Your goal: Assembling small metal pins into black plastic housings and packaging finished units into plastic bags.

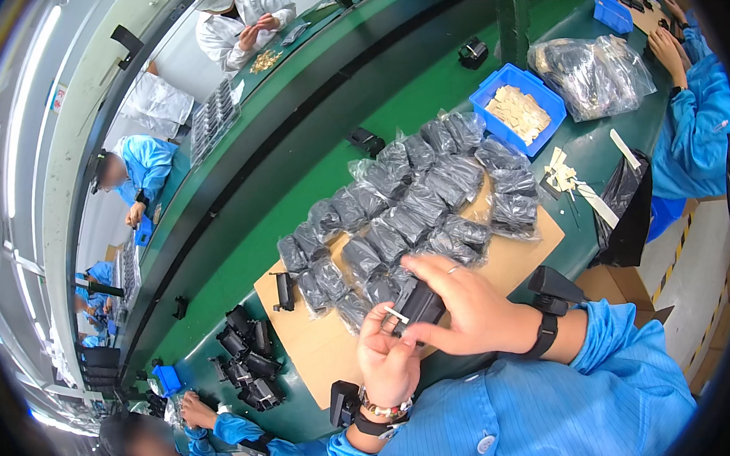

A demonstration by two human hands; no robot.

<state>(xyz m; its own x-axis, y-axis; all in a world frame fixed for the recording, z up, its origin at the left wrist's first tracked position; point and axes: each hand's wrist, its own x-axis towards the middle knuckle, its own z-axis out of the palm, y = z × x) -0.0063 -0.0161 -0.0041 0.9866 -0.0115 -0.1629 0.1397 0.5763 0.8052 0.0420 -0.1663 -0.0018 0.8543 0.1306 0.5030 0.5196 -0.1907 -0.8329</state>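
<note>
My right hand (476, 309) is wrapped round a black plastic housing (421, 304), its fingers over the far side and its thumb along the near side. My left hand (389, 363) grips the near left end of the same housing. A short white strip (397, 315) shows at the left fingertips, against the housing; whether it is stuck on cannot be told. Just beyond my hands, several black parts in clear bags (406, 217) lie in rows on a brown cardboard sheet (306, 359). One unbagged black part (283, 291) sits at the sheet's left edge.
Loose black parts (248, 358) are heaped left of the cardboard. At the far right stand a blue bin (490, 89) of pale pieces and a clear plastic bag (592, 76). White strips (599, 206) lie near a black bag (628, 214). Co-workers sit at both sides and across.
</note>
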